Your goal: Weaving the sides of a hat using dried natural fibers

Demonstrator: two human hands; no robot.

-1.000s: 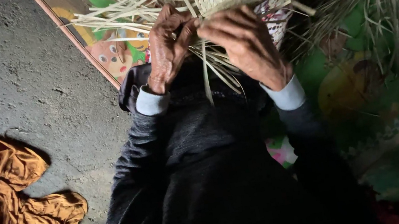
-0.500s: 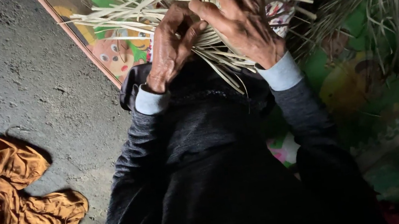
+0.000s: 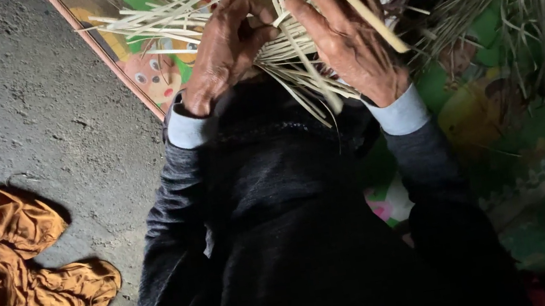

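Weaving pale leaf strips is what both hands are busy with, up at twelve o'clock over the dark-clothed lap. The left hand [image 3: 226,49] is curled nearly closed, thumb and fingers pinching the strips where they cross on the woven piece [image 3: 286,48]. The right hand [image 3: 345,40] lies flatter, fingers half spread and pressing down on the weave, with one stiff strip [image 3: 370,15] running across its back toward four o'clock; whether it grips that strip or merely lies under it, I cannot tell. To do this well, I would judge, the left pinch should hold the crossing tight while the right keeps the laid strips flat and close together, so no gaps open. Loose ends fan out toward ten o'clock over a colourful mat [image 3: 491,94]. More dry leaf bundles [image 3: 522,4] lie at two o'clock, and an orange cloth [image 3: 11,268] sits crumpled on the concrete floor [image 3: 16,97] at eight o'clock.
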